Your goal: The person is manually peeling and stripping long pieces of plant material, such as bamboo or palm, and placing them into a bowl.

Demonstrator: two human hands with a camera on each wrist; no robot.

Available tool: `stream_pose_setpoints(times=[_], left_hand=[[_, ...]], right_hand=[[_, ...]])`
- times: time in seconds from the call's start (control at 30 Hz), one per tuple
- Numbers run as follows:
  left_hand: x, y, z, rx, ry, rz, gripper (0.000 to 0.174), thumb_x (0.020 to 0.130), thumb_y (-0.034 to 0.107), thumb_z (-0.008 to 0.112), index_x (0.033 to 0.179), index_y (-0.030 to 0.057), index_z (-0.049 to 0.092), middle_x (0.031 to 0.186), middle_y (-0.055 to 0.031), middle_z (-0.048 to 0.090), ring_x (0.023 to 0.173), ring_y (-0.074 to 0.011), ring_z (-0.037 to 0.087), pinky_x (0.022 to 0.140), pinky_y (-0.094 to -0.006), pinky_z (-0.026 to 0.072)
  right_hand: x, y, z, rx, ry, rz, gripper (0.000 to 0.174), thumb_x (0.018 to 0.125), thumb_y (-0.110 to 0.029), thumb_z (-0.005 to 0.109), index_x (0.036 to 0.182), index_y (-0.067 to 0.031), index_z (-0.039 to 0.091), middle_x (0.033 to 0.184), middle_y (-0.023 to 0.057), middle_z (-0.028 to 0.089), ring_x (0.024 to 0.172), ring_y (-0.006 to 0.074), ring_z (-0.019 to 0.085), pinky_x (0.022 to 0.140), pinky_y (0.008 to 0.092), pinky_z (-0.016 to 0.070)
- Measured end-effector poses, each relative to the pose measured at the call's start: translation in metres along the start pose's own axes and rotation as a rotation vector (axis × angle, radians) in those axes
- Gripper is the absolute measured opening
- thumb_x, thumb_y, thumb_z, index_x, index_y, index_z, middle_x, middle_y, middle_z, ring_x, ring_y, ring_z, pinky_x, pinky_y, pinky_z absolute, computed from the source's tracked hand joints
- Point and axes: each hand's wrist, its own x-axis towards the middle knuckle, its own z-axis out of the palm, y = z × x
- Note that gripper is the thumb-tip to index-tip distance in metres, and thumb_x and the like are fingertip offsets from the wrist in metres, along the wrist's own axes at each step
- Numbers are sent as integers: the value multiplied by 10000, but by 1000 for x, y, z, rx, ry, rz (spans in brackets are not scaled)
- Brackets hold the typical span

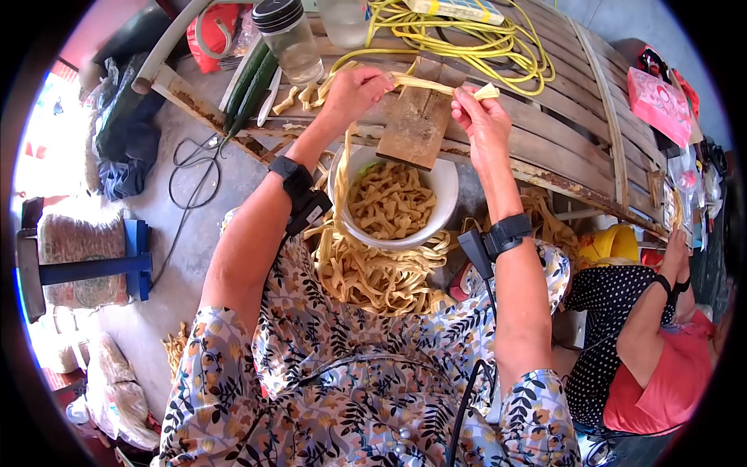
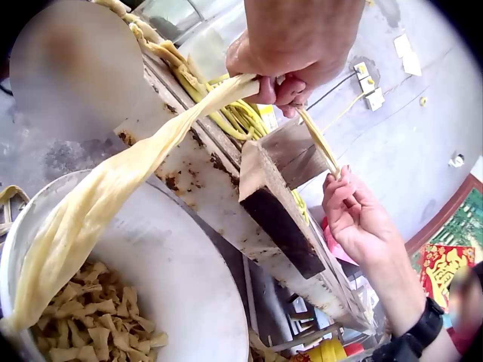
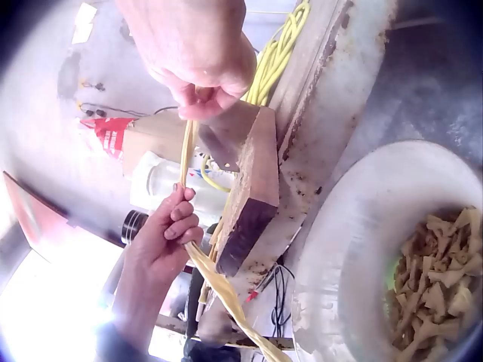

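A pale yellow strip point(image 1: 424, 83) is stretched between the two hands above a wooden block point(image 1: 416, 128) at the bench edge. The left hand point(image 1: 354, 95) grips it with curled fingers, and the strip's long tail point(image 2: 113, 188) hangs from that hand over the rim of a white bucket point(image 2: 196, 264). The right hand point(image 1: 484, 124) pinches the other end between thumb and fingers, a short folded end showing past them. Short knotted pieces point(image 1: 393, 202) lie in the bucket. In the right wrist view the right hand point(image 3: 196, 60) holds the strip taut from the left hand point(image 3: 166, 241).
On the slatted bench point(image 1: 545, 132) are coiled yellow cable point(image 1: 498, 54), a lidded jar point(image 1: 292, 50) and cucumbers point(image 1: 250, 86). More long strips point(image 1: 381, 280) are heaped below the bucket. Another person point(image 1: 654, 350) sits at the right.
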Motion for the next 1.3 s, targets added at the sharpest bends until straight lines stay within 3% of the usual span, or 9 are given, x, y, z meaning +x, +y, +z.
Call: stream_pose_setpoints(times=[0.47,0.6,0.7,0.8,0.9,1.0,1.23,1.27,1.3], left_hand=[[14,-26,6,-31,53,10,145,817,156,569,792,26,627,568,58,441,509,-34,369,459,-187,291],[3,-28,5,103,260,5,143,791,125,562,721,18,626,560,12,507,499,-58,415,456,-208,327],[-19,-6,-12,-214,-76,-66,185,864,178,514,862,20,611,610,44,443,525,-42,358,473,-182,290],[-50,15,-11,-269,-173,-123,246,906,216,442,933,15,582,623,43,438,529,-49,353,505,-183,297],[-64,18,-7,-305,-287,-137,254,914,225,423,998,35,569,644,34,471,540,-46,365,542,-169,319],[-73,18,4,-265,-377,-94,227,885,192,486,1069,77,554,667,18,533,545,-35,401,558,-159,362],[-96,28,31,200,-375,273,213,805,56,550,1018,72,555,782,16,622,583,-49,496,529,-195,428],[-92,14,38,314,-214,651,221,775,57,563,995,83,554,711,-42,624,574,-154,573,524,-269,459],[-94,7,39,438,-212,635,222,769,65,568,990,88,555,696,-62,614,586,-197,580,529,-290,464]], right_hand=[[7,12,2,-64,36,-26,142,751,-43,642,867,20,590,718,53,597,586,94,569,531,194,484],[2,17,-11,-320,149,-67,127,743,-18,625,851,39,590,681,61,592,523,94,553,488,194,466],[-19,-4,-12,-415,12,8,140,736,-29,631,858,29,596,708,59,599,563,81,553,510,189,462],[-54,-19,-8,-596,-246,162,188,738,-71,651,905,2,607,769,42,614,662,85,561,608,204,462],[-73,-4,-25,-803,-393,-183,194,754,-92,645,927,-12,611,789,29,619,693,89,561,651,216,456],[-65,-19,-25,-630,-230,-198,219,810,-171,600,938,7,607,802,49,622,747,91,565,712,215,444],[-60,-15,-20,-522,-347,-122,250,871,-185,515,909,47,601,827,86,624,774,134,592,748,245,462],[-59,-12,-21,-585,-371,-120,252,879,-186,502,894,46,599,849,106,621,736,133,597,683,243,488],[-61,-9,-20,-602,-360,1,245,878,-180,501,884,44,599,835,108,618,700,133,597,636,237,487]])
